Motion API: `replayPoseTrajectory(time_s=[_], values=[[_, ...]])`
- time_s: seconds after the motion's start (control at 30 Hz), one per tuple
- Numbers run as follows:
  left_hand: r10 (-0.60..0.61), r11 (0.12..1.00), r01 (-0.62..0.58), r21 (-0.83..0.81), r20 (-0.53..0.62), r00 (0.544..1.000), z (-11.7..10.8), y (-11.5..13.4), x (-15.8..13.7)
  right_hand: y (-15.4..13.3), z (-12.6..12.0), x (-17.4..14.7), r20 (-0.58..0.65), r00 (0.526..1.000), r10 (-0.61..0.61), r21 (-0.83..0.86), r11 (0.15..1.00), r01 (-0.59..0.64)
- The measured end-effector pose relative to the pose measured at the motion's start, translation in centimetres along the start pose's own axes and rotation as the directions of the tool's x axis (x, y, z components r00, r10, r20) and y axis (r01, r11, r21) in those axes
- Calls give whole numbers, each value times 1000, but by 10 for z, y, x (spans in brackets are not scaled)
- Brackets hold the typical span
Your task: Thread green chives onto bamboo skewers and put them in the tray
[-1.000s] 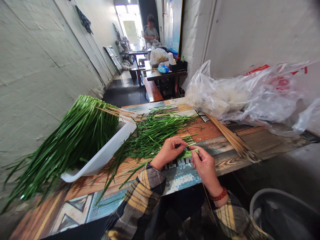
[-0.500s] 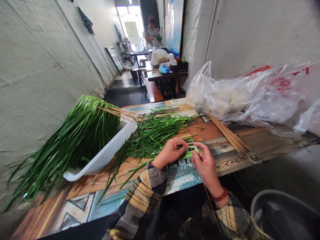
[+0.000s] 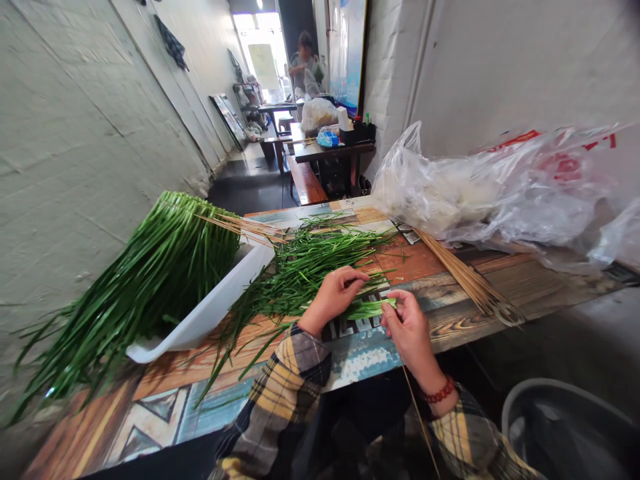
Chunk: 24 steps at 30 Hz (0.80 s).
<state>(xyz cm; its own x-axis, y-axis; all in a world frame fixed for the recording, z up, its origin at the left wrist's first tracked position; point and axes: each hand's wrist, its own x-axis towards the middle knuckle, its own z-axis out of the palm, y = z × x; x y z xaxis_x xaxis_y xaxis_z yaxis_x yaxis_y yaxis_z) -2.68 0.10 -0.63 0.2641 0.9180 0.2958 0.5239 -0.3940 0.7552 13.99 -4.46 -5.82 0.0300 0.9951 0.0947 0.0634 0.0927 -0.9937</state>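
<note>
My right hand [image 3: 409, 328], with a red bead bracelet at the wrist, pinches the pale stem ends of a small bunch of garlic chives [image 3: 367, 309]. A thin bamboo skewer [image 3: 420, 421] slants down from beneath this hand; how it is held is hidden. Just to the left, my left hand [image 3: 344, 293] is closed, thumb and forefinger together at the stem ends of the loose garlic chives [image 3: 320, 263] on the table. What lies between those fingertips is partly hidden. The loose chives spread behind and left of both hands.
A white tray [image 3: 210, 313] at left bears a large heap of chives [image 3: 165, 260] and several skewers [image 3: 245, 227]. More skewers [image 3: 455, 273] and plastic bags [image 3: 500, 190] lie at right. A grey bin [image 3: 560, 393] stands below the table [image 3: 360, 363]. A person [image 3: 304, 63] stands far back.
My left hand has left the bunch at my right fingers and moved slightly up and left to the loose chives. The right hand stays nearly in place with its bunch.
</note>
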Motion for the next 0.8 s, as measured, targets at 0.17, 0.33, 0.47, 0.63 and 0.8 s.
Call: replayPoseTrajectory(time_s=[0.17, 0.33, 0.47, 0.63, 0.8], values=[[2, 954, 26, 299, -94, 996, 9, -17, 7, -2, 0, 0, 11, 1000, 0, -51, 999, 1], [2, 868, 10, 496, -25, 1000, 15, -22, 7, -4, 1, 0, 11, 1000, -24, -109, 994, 25], [11, 852, 6, 524, -30, 999, 13, -16, 5, -5, 0, 0, 19, 1000, 0, -101, 995, 2], [54, 940, -16, 342, -102, 993, 12, -8, 3, -5, -1, 1, 34, 999, 32, -51, 998, -31], [-20, 999, 21, 43, -40, 999, 12, -4, 0, -7, -1, 1, 12, 1000, 29, -21, 999, -29]])
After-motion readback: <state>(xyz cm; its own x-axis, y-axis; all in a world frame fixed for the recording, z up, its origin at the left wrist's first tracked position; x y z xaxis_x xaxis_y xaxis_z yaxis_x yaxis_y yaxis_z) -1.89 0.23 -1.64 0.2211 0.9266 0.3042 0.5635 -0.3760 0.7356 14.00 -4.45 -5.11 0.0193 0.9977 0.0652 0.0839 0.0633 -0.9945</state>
